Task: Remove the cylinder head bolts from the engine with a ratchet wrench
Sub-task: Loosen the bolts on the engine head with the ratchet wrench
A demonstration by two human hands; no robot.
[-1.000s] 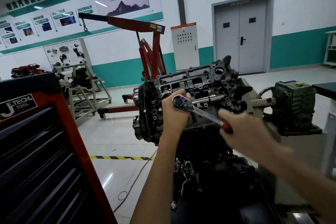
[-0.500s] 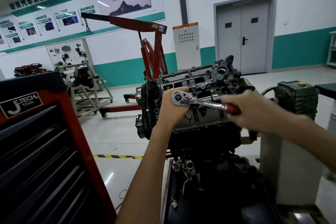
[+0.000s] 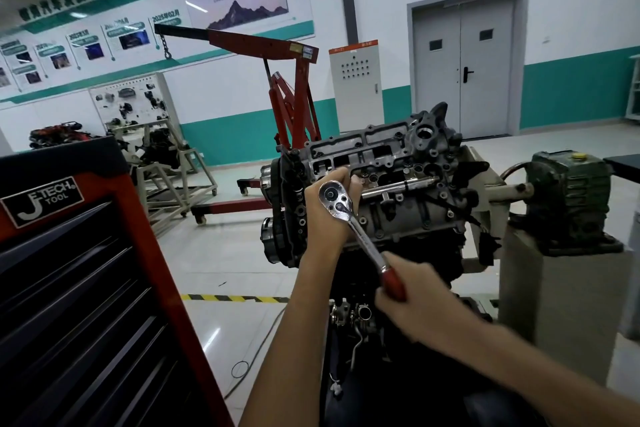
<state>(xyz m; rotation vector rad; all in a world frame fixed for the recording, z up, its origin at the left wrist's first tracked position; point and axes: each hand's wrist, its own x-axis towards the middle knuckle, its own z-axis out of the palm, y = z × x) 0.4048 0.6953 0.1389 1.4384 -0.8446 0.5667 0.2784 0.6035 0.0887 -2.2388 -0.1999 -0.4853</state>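
The ratchet wrench (image 3: 349,222) handle had swung downward, gripped by the right hand (image 3: 401,291); the left hand (image 3: 327,215) steadied its head on the engine (image 3: 398,184), suggesting a bolt was turning.

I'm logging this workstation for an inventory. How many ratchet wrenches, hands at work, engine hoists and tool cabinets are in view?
ratchet wrench: 1
hands: 2, the left hand and the right hand
engine hoist: 1
tool cabinet: 1
Total: 5
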